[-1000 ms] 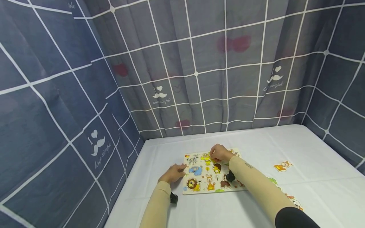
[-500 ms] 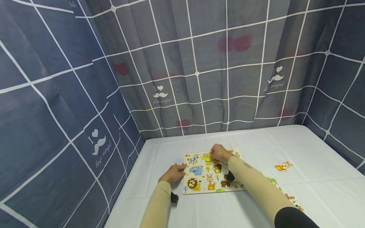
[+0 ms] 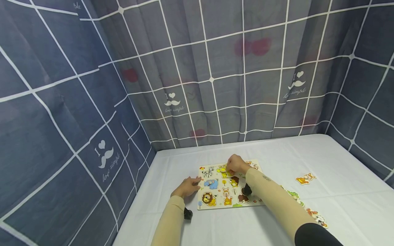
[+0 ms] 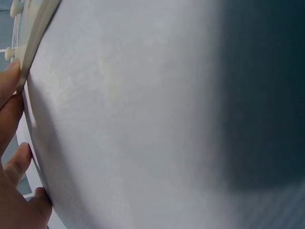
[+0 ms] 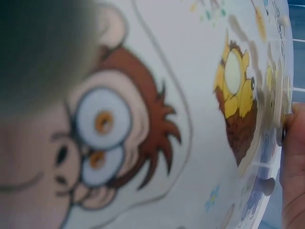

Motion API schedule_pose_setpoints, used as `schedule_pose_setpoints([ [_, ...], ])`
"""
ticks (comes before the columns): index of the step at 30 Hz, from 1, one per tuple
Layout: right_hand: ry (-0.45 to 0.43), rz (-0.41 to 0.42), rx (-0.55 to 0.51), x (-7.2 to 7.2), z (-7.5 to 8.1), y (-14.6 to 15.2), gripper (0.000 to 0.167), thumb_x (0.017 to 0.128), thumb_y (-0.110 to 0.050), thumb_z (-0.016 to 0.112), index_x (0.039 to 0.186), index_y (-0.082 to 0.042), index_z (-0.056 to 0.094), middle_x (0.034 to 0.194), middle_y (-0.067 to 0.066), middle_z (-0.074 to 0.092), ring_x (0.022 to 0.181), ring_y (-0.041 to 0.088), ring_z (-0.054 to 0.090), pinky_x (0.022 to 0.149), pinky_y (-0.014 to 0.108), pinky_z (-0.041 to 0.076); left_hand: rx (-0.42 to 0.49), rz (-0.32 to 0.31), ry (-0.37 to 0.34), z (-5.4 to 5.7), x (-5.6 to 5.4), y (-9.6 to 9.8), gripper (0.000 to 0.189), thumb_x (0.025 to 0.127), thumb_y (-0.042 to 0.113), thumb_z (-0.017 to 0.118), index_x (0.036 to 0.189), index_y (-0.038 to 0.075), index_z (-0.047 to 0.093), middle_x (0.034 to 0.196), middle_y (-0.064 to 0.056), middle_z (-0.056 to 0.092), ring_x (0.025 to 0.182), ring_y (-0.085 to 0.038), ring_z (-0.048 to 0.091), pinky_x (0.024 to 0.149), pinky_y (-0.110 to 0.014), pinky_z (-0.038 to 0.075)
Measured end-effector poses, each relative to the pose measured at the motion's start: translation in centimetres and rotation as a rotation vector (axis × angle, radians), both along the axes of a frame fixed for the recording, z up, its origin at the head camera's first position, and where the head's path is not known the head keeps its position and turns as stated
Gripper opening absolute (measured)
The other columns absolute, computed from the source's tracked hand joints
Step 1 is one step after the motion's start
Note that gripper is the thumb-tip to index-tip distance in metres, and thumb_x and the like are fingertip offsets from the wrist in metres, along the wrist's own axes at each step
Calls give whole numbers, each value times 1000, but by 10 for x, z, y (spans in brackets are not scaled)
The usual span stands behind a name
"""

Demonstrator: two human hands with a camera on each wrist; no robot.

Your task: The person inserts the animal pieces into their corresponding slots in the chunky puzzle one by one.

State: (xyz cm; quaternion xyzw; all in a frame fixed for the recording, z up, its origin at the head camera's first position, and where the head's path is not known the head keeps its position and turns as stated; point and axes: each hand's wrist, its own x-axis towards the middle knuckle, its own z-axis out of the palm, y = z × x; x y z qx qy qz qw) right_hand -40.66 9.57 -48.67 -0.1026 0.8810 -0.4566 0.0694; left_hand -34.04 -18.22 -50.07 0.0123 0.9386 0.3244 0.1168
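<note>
The left hand [image 3: 186,187], fingers spread, touches the board [image 3: 220,205] at 9 o'clock; the right hand [image 3: 236,164] pinches the yellow piece [image 3: 223,171] near 12 o'clock. Pressing it tilted could jam it.

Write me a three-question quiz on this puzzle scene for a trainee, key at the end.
1. True or false: the left hand touches the left edge of the puzzle board.
2. Which animal is at the board's near left corner? a) zebra, b) lion, c) elephant.
3. Fill in the colour: the right hand is at the ____ animal piece in the board's far row.

Key: 1. True. 2. b. 3. Yellow.
</note>
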Motion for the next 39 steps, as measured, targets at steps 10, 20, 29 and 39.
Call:
schedule_pose_setpoints([
  [10, 2, 3, 1, -8, -5, -8, 23, 84, 0, 70, 61, -3, 68, 52, 4, 65, 45, 16, 61, 45, 26, 49, 7, -7, 7, -2, -1, 0, 48, 95, 24, 67, 142, 24, 57, 163, -24, 27, 152, -45, 21, 122, -65, 18],
  [20, -6, -25, 1, -3, 4, -12, 19, 84, 0, 71, 65, 1, 70, 56, 7, 68, 48, 17, 64, 51, 30, 56, -6, -3, -6, -2, -2, 0, 49, 96, 25, 65, 144, 26, 54, 164, -22, 24, 153, -44, 19, 123, -63, 16],
  [29, -39, -22, 20, -7, -1, -15, 18, 84, 0, 71, 66, 0, 70, 58, 7, 68, 50, 16, 65, 51, 27, 56, 3, -10, 0, -3, -1, 0, 48, 96, 25, 66, 143, 26, 56, 163, -22, 26, 153, -44, 20, 122, -64, 17],
  [39, -54, -37, 27, -10, -4, -17, 17, 84, -1, 72, 67, 1, 71, 58, 7, 69, 50, 14, 63, 51, 25, 53, 3, -16, 10, -3, -3, -1, 49, 95, 24, 67, 143, 25, 56, 162, -24, 28, 152, -45, 21, 122, -64, 18],
])
